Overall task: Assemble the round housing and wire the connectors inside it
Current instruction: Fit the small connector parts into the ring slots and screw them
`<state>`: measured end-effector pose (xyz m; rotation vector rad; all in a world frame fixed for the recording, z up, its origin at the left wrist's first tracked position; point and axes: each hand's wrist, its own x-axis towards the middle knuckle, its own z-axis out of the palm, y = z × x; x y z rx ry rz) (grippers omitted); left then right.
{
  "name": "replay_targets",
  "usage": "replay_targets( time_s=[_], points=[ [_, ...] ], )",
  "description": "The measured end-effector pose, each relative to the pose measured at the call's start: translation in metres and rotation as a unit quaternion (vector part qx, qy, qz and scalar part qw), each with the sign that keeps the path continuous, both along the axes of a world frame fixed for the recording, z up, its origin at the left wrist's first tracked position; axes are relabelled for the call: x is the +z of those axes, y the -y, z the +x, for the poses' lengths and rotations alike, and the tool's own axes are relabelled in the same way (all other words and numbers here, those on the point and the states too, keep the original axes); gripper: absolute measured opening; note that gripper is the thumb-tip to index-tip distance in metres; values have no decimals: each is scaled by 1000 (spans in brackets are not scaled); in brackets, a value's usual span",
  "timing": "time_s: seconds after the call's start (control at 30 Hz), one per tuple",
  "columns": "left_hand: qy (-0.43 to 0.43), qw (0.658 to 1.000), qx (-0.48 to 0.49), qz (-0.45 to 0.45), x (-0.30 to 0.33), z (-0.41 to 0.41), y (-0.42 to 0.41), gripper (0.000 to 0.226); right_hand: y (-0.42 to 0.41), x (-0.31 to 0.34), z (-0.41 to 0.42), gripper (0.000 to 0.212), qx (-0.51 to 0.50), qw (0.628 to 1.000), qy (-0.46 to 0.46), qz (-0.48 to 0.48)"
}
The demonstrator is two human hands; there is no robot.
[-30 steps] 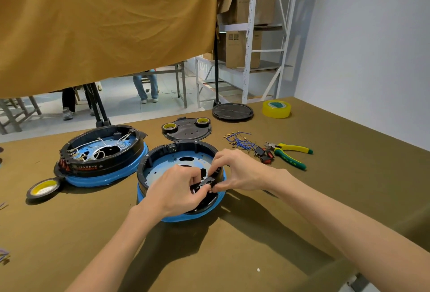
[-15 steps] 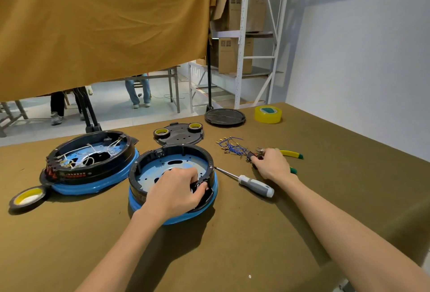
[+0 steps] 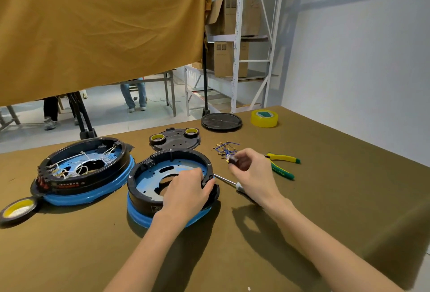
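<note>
A round housing [image 3: 149,175] with a black ring and blue base sits in front of me on the brown table. My left hand [image 3: 186,191] grips its right rim, thumb on the outside. My right hand [image 3: 251,173] is lifted to the right of the housing and pinches a small dark switch connector [image 3: 232,159] between its fingertips. A bundle of short blue wires [image 3: 224,148] lies just beyond that hand. A screwdriver [image 3: 226,181] lies between the housing and my right wrist, its handle partly hidden.
A second, wired housing [image 3: 83,170] stands at the left, with a tape roll [image 3: 17,208] by it. Behind are a black cover plate [image 3: 175,139], a round black lid [image 3: 221,121] and yellow tape [image 3: 264,118]. Yellow-green pliers [image 3: 282,166] lie right.
My right hand left the housing, reached to the parts by the wires and pliers, and now lifts a small connector back toward the housing. My left hand stayed on the rim.
</note>
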<state>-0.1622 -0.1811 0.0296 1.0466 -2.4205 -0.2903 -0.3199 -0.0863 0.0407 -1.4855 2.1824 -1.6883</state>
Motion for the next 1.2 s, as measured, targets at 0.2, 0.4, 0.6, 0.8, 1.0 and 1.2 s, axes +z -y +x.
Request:
replay_targets(
  time_s=[0.2, 0.4, 0.6, 0.8, 1.0, 1.2],
  points=[
    [-193, 977, -74, 48, 18, 21, -5, 15, -21, -6, 29, 15, 60, 996, -62, -19],
    [-177, 962, -193, 71, 16, 40, -12, 23, -29, -9, 42, 18, 73, 994, -65, -39],
    [-169, 965, -195, 52, -3, 43, -13, 24, -32, -20, 45, 21, 98, 993, -69, -11],
    [-130, 984, -120, -38, -15, 36, -14, 33, -29, -34, 42, 15, 62, 997, -55, -10],
    [-87, 994, -54, -32, -18, 32, -8, 40, -18, -40, 35, 19, 46, 999, 20, 0],
    [-88, 994, -57, -14, -17, 34, -1, 39, -6, -43, 44, 17, 30, 999, 14, -11]
  ],
)
